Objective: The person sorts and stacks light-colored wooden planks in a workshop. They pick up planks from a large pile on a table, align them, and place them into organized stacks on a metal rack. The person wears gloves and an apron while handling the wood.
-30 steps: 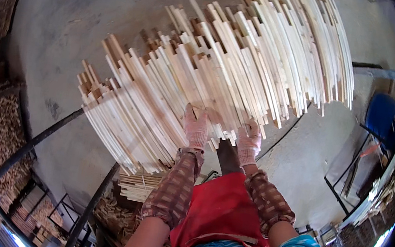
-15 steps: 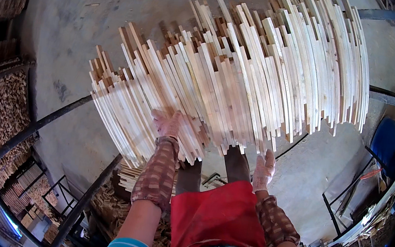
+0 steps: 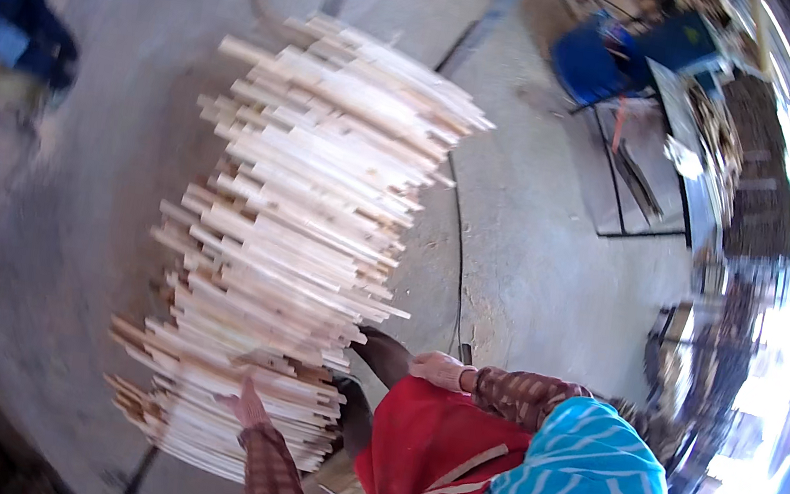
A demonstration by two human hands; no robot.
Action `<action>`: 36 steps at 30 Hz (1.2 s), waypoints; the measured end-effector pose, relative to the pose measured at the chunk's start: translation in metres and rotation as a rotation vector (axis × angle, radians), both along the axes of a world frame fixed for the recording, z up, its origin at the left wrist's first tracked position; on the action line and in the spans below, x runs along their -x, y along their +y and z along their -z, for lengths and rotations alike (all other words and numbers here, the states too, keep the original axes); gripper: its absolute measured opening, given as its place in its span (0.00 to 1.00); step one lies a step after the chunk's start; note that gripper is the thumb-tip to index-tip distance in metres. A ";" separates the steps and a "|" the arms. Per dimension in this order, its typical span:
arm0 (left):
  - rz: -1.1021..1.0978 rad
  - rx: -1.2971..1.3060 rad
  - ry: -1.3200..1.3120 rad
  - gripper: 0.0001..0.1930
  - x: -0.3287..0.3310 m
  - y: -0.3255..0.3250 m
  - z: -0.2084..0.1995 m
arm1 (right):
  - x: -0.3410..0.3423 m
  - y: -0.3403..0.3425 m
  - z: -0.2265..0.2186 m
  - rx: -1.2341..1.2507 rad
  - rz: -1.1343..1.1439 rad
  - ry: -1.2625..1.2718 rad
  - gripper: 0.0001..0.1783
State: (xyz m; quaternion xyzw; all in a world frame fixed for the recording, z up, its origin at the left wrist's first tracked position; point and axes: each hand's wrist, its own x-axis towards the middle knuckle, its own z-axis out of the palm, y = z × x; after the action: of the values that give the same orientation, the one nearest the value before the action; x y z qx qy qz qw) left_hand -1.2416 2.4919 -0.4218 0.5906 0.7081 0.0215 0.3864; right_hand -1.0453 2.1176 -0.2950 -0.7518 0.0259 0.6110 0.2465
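Many pale wooden strips (image 3: 305, 204) lie side by side in a long, wide layer with uneven ends. My left hand (image 3: 244, 405), in a light glove, is over the near part of the strips with its fingers apart. It seems to touch their tops and grips none of them. Beside the red apron (image 3: 450, 427) is my right hand (image 3: 439, 369), gloved too and holding nothing. Its fingers are slightly blurred but look loosely extended. Checked sleeve covers are on both forearms.
A blue container (image 3: 591, 60) stands at the far right near a black metal frame (image 3: 641, 236). A dark cable (image 3: 461, 246) runs along the grey floor right of the strips. Stacked wood (image 3: 767, 188) lines the right side. A blurred person (image 3: 25, 43) is at the far left.
My view has swung to the right, so the strips now stretch away from me. My right hand has drawn in beside the apron. My left hand stays over the strips.
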 end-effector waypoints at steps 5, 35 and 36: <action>0.224 0.734 -0.635 0.15 0.012 -0.007 -0.088 | 0.037 -0.098 -0.022 0.034 -0.072 -0.396 0.21; 0.891 0.830 -0.329 0.22 -0.584 -0.446 -0.196 | -0.039 -0.453 -0.043 0.268 0.902 -0.858 0.11; 0.911 0.801 -0.281 0.21 -0.590 -0.455 -0.194 | -0.029 -0.454 -0.046 0.316 0.703 -0.968 0.08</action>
State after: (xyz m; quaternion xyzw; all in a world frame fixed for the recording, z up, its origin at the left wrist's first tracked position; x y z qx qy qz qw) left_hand -0.6520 2.0372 -0.2279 0.6341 0.2807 -0.3352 0.6378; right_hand -1.0161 1.6641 -0.2487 -0.9177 0.2476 0.0718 0.3024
